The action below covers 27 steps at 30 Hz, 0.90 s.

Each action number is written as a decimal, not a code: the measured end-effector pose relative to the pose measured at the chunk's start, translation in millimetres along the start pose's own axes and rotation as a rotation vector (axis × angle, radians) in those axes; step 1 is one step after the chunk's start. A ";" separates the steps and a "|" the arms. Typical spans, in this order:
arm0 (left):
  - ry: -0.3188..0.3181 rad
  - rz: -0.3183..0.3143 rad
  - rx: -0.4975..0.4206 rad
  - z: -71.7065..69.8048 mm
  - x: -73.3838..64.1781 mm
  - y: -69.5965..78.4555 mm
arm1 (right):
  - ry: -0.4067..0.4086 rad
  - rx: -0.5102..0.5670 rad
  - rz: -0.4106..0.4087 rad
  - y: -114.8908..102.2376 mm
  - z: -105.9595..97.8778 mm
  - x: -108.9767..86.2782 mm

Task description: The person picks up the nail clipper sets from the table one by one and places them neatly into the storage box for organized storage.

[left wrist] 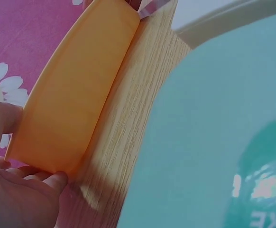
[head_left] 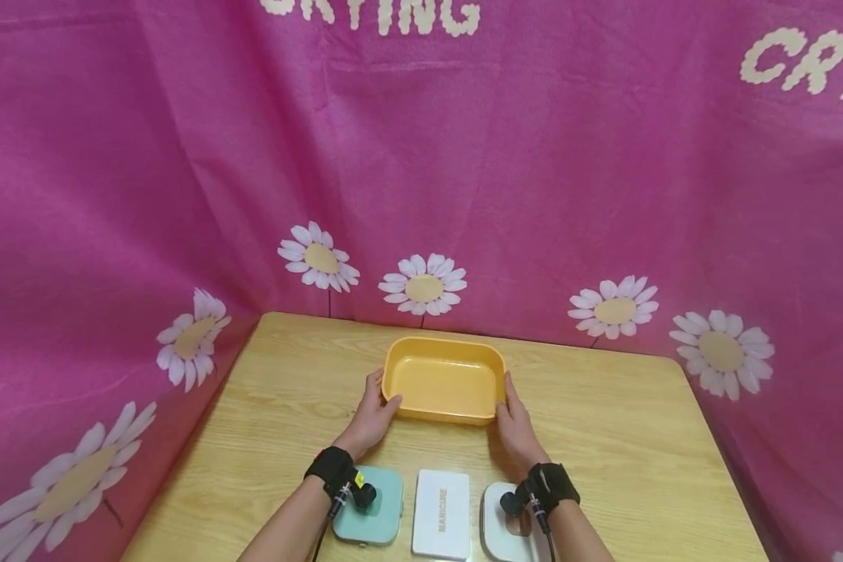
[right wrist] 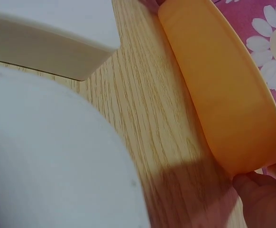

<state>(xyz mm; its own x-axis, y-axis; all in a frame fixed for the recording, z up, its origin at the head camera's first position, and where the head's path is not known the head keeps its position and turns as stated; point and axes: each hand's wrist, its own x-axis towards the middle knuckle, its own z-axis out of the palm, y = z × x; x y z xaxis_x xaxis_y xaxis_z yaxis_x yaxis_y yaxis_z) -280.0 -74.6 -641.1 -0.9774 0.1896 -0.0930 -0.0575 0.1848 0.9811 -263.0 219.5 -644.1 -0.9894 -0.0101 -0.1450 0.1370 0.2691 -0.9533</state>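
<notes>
Lowest in the frame, we have a square mint-green case, a white rectangular box and a rounded white case. Lower centre, our left hand and right hand grip a yellow rounded-rectangular plastic tub by its ends; uneven lifting could tilt it.

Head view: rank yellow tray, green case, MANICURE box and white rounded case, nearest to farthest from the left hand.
From the left hand:
1. Yellow tray: gripped at its left end.
2. Green case: left in the row.
3. MANICURE box: middle of the row.
4. White rounded case: right in the row.
</notes>
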 end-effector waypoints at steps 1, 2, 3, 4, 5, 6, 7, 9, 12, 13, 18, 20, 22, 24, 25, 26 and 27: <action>0.000 0.003 -0.004 1.0 0.0 0.2 | 0.006 -0.014 -0.004 -0.8 -0.6 -0.5; 0.002 0.003 -0.005 1.5 0.2 0.4 | 0.009 -0.018 -0.007 -1.5 -1.0 -1.2; 0.003 0.000 -0.005 1.9 0.1 0.6 | 0.012 -0.018 -0.009 -2.1 -1.1 -1.6; 0.005 -0.002 -0.005 2.1 0.3 0.7 | 0.015 -0.020 -0.008 -2.8 -1.0 -1.9; 0.006 -0.008 -0.001 2.3 0.6 1.0 | 0.018 -0.020 -0.013 -3.7 -0.7 -2.4; 0.009 -0.011 0.001 2.4 0.9 1.1 | 0.020 -0.017 -0.018 -4.7 -0.2 -2.8; 0.012 -0.019 0.004 2.5 1.2 1.3 | 0.018 -0.011 -0.018 -5.4 0.2 -2.8; 0.014 -0.030 0.010 2.7 1.7 1.5 | 0.013 0.006 -0.019 -6.7 0.9 -3.5; 0.021 -0.043 0.018 2.8 1.1 1.3 | 0.006 0.026 -0.009 -6.2 1.9 -3.5; 0.023 -0.050 0.020 2.5 1.1 1.5 | 0.006 0.025 -0.007 -5.6 1.8 -3.2; -0.004 -0.101 -0.006 -0.8 0.9 3.1 | -0.001 -0.102 -0.036 -6.3 -4.7 -4.4; -0.018 -0.112 -0.014 -4.3 1.4 5.8 | 0.009 -0.166 -0.072 -10.9 -11.2 -5.9; -0.023 -0.103 -0.005 -9.6 2.5 10.4 | 0.030 -0.210 -0.118 -16.7 -18.6 -6.5; -0.013 -0.112 0.027 -16.0 2.2 15.8 | 0.043 -0.223 -0.150 -23.1 -25.8 -8.2; -0.008 -0.112 0.041 -19.3 1.1 18.8 | 0.042 -0.221 -0.162 -26.5 -28.9 -9.5; -0.005 -0.112 0.059 -22.5 -0.2 21.9 | 0.041 -0.225 -0.171 -29.7 -31.4 -11.2; -0.002 -0.111 0.080 -25.5 -1.6 24.7 | 0.042 -0.232 -0.181 -32.7 -33.4 -13.1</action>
<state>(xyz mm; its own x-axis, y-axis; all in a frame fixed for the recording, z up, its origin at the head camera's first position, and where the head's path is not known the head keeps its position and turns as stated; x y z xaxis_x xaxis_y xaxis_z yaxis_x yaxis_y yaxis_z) -285.1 -94.9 -612.4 -0.9655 0.1656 -0.2011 -0.1491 0.2815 0.9479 -256.1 242.9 -602.2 -0.9985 -0.0394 0.0375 -0.0518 0.4793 -0.8761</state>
